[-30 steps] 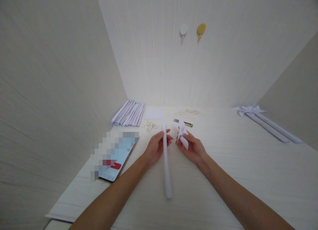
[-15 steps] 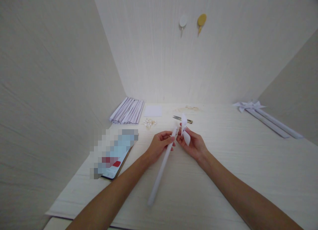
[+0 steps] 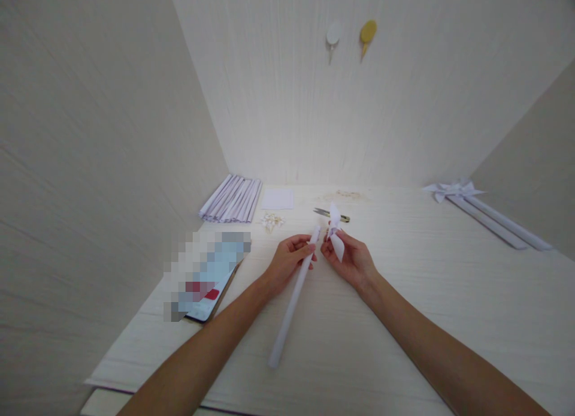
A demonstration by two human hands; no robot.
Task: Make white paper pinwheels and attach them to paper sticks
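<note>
My left hand (image 3: 288,261) is closed around the upper part of a long white rolled paper stick (image 3: 291,306), which slants down and to the left over the pale table (image 3: 404,320). My right hand (image 3: 353,259) pinches a small white folded paper pinwheel (image 3: 335,235) right beside the stick's top end. The two hands almost touch at the fingertips.
A bundle of white paper sticks (image 3: 232,198) lies at the back left, with a white square sheet (image 3: 277,198), small pale clips (image 3: 272,221) and scissors (image 3: 330,213) nearby. A phone (image 3: 209,272) lies at the left. Finished pinwheels on sticks (image 3: 485,215) rest at the right. Walls enclose three sides.
The stick has swung from nearly straight to slanting, its lower end moving left and its top towards the pinwheel. Both hands have drawn closer together.
</note>
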